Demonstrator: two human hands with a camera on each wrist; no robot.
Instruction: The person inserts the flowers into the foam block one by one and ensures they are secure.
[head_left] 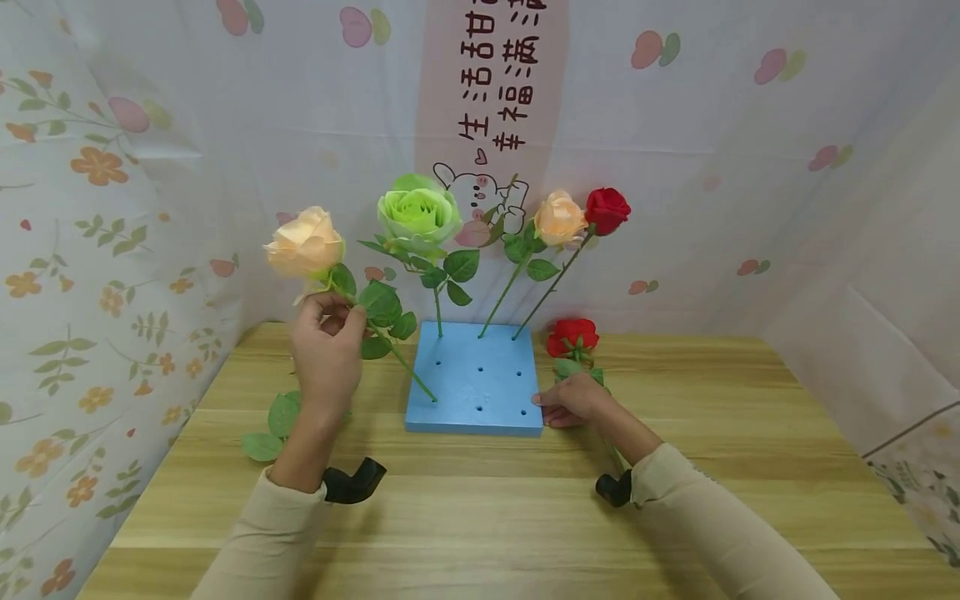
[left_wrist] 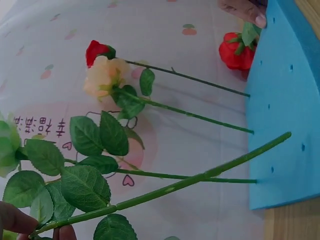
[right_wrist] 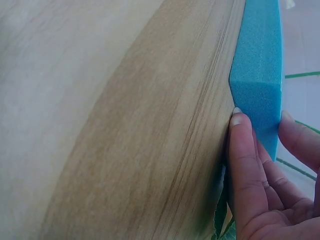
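My left hand [head_left: 326, 354] pinches the stem of a peach artificial rose [head_left: 306, 242] near its leaves. That stem slants down to the right, and its bare tip shows in front of the blue foam board [head_left: 457, 421] in the left wrist view, over the front-left part in the head view. With the thumb on the top face and fingers against the side, my right hand [head_left: 577, 400] grips the board's right edge. A green rose [head_left: 418, 212], another peach rose [head_left: 559, 218] and a red rose [head_left: 607, 210] stand in the board's back row of holes.
Another red rose [head_left: 573, 336] lies on the wooden table [head_left: 480, 533] right of the board, partly behind my right hand. Green leaves [head_left: 273, 425] lie at the left, partly hidden by my left forearm. A patterned cloth [head_left: 675, 125] hangs behind. Several holes dot the board.
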